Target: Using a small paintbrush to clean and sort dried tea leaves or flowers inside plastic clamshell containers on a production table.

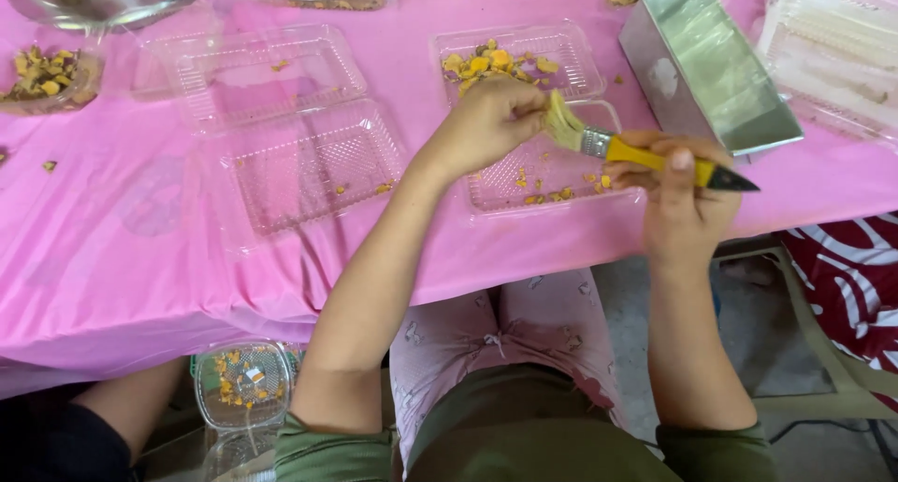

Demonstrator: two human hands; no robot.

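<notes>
My right hand (681, 194) grips a flat paintbrush (617, 149) by its yellow handle, bristles pointing left. My left hand (486, 122) is curled into a fist and touches the bristle tip with its fingers; what it pinches is hidden. Both hands hover over an open clear plastic clamshell box (571, 181) on the pink tablecloth (112, 248). The far half of the box holds a pile of yellow-orange crumbly pieces (491, 65); the near half has scattered crumbs.
A second open clear clamshell (281, 131) lies to the left. A metal loaf tin (702, 65) sits at right, a white tray (832, 51) beyond it, a steel bowl (103, 0) far left. Another lidded box (245, 384) sits below the table, beside another person's arm (122, 407).
</notes>
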